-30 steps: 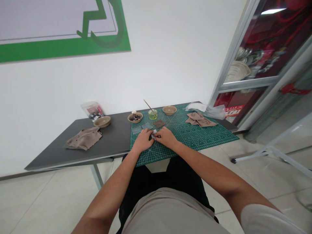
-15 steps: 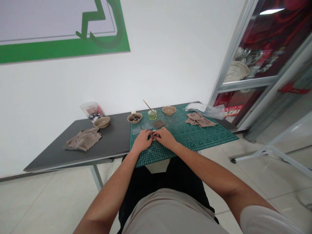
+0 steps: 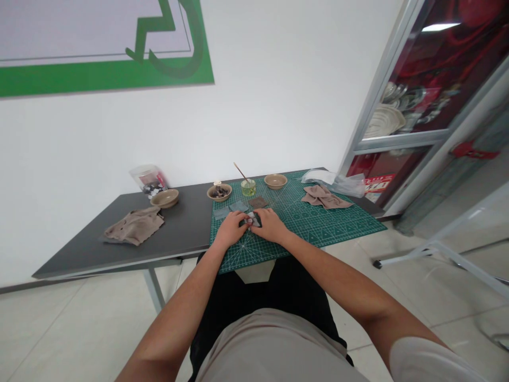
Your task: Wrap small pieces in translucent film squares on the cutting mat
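Note:
My left hand (image 3: pixel 231 229) and my right hand (image 3: pixel 272 225) meet over the near part of the green cutting mat (image 3: pixel 310 228). Between their fingertips is a small greyish-white piece (image 3: pixel 252 218), its kind too small to make out. Fingers of both hands are bent closed around it from either side. Just beyond the knuckles lie flat grey squares (image 3: pixel 222 213) and a brown square (image 3: pixel 258 202). Behind these stands a glass jar (image 3: pixel 248 188) of yellowish liquid with a thin stick (image 3: pixel 240 171) leaning in it.
A bowl (image 3: pixel 219 192) of dark bits sits left of the jar, an unfilled bowl (image 3: pixel 275 181) right of it. Brown cloths (image 3: pixel 325 197) and clear plastic bags (image 3: pixel 345 183) lie at right. At left are another cloth (image 3: pixel 135 227), a bowl (image 3: pixel 164 198) and a tipped plastic tub (image 3: pixel 148 180).
My right fingers have shifted slightly right and opened the gap between the hands, so more of the pale piece shows. The view has moved a little.

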`<state>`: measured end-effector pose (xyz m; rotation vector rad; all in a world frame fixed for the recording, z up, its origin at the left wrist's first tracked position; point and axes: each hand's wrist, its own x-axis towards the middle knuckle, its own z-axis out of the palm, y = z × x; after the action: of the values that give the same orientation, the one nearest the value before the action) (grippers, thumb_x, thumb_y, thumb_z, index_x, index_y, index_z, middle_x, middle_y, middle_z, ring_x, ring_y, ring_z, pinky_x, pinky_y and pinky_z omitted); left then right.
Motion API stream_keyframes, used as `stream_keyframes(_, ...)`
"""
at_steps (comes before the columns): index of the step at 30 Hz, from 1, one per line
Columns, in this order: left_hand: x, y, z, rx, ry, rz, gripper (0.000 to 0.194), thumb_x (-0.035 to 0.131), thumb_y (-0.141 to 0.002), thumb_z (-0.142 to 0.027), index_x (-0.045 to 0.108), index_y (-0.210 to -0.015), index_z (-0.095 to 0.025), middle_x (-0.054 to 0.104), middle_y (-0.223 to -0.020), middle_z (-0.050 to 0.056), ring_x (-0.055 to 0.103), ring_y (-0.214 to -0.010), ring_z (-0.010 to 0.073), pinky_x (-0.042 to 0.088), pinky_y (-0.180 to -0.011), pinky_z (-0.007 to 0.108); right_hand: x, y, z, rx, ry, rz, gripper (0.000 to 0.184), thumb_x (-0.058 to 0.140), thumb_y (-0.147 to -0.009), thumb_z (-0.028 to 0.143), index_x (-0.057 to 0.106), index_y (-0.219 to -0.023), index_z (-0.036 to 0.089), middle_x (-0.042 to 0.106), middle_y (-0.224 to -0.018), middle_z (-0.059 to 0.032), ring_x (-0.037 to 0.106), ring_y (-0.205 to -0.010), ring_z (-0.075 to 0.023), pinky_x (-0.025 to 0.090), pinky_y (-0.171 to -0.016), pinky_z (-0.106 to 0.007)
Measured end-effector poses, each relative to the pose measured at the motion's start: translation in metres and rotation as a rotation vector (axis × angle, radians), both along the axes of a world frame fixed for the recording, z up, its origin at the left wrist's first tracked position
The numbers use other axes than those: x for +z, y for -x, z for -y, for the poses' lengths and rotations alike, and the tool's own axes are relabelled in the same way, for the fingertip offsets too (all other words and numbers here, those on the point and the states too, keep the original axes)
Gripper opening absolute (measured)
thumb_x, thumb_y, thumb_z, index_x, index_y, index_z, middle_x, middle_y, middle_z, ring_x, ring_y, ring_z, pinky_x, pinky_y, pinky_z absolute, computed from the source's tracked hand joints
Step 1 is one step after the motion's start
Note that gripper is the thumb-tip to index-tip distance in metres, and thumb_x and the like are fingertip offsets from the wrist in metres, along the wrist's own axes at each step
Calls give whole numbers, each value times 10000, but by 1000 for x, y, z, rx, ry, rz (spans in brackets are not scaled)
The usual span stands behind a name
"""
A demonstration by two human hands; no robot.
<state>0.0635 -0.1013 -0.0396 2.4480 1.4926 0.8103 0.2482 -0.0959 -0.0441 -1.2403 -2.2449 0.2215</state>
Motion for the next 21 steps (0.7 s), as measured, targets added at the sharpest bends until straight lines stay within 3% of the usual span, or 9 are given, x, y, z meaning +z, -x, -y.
stream_keyframes(4,-2,3,-1,63,8,135,171,583,-853,-309,659,-970,-210,664,-979,55,606,-946,229,458,-859,355,1,3,-2,0,9,94,482,653,-814,423,591,-1208,151,624,-1189,-135,506,-1102,-295,390,-947,-427)
stream_keyframes(8,-3,5,-2,117,53,251,166,595,-838,-337,644,-940,-216,681,-933,40,625,-880,208,470,-815,333,3,3,-8,-1,86,45,501,706,-783,416,592,-1201,163,624,-1189,-119,518,-1101,-283,392,-944,-419)
stream_keyframes(16,-4,6,-4,68,216,505,162,640,-775,-320,604,-893,-216,707,-877,20,666,-869,194,497,-844,335,7,4,-26,22,331,-255,506,746,-702,169,565,-1174,159,683,-1121,-102,637,-992,-217,459,-875,-337)
stream_keyframes(18,-4,7,-4,67,213,489,158,645,-766,-311,611,-888,-216,711,-885,20,666,-881,199,494,-856,340,8,7,-27,-27,357,-256,501,729,-723,197,557,-1190,147,678,-1138,-123,642,-998,-222,468,-867,-330)
stream_keyframes(21,-4,7,-4,70,189,450,170,649,-750,-271,617,-908,-218,712,-895,16,663,-877,199,489,-856,337,10,13,-25,-153,308,-167,562,745,-729,381,561,-1193,123,644,-1187,-173,614,-1081,-274,457,-908,-365)
